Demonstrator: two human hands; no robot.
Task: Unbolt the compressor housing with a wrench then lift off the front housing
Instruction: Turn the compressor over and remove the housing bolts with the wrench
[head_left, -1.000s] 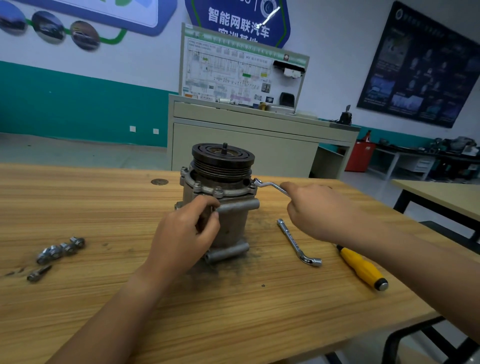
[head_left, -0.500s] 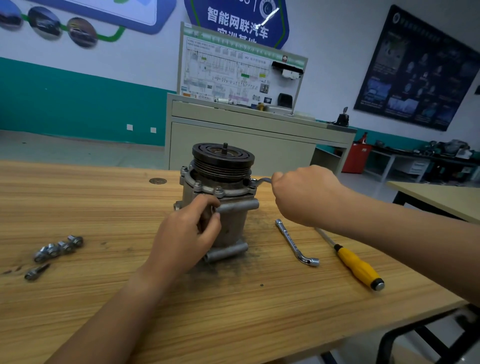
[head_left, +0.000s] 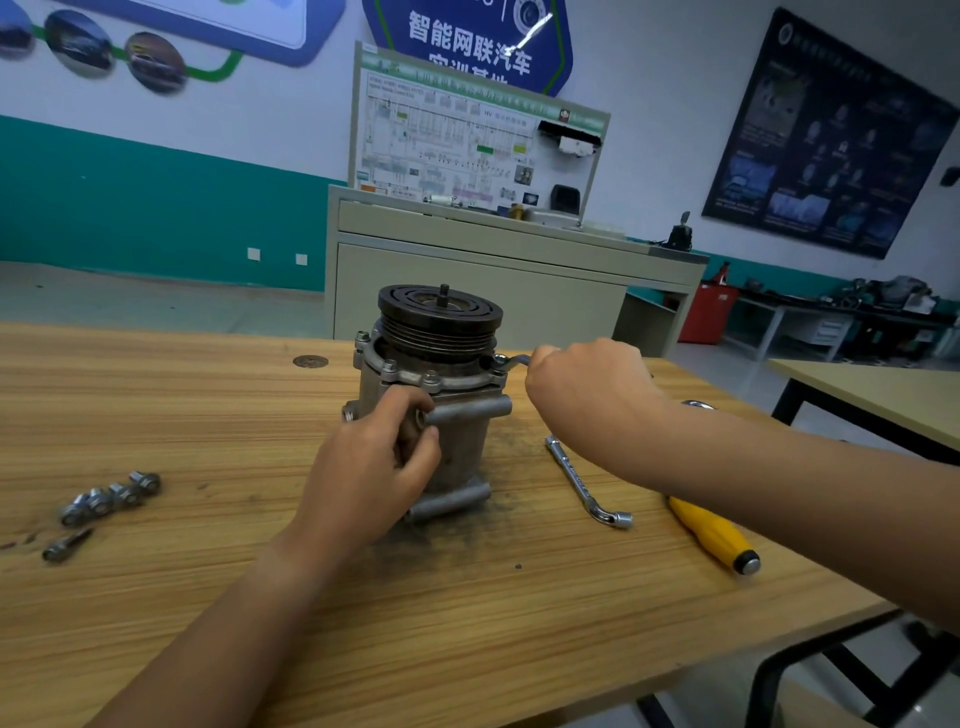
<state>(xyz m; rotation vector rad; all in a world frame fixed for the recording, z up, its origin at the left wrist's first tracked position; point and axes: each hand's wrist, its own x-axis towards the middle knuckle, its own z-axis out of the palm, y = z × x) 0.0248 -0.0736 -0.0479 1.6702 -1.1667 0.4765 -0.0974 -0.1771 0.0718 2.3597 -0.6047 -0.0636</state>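
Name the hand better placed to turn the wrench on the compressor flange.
Right. The right hand grips the wrench, whose head sits on the flange; the left hand holds the compressor steady.

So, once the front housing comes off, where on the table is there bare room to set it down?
The table is bare between the loose bolts and the compressor, and along the near edge right of the left forearm. Right of the compressor is crowded: spare wrench, yellow screwdriver, right forearm.
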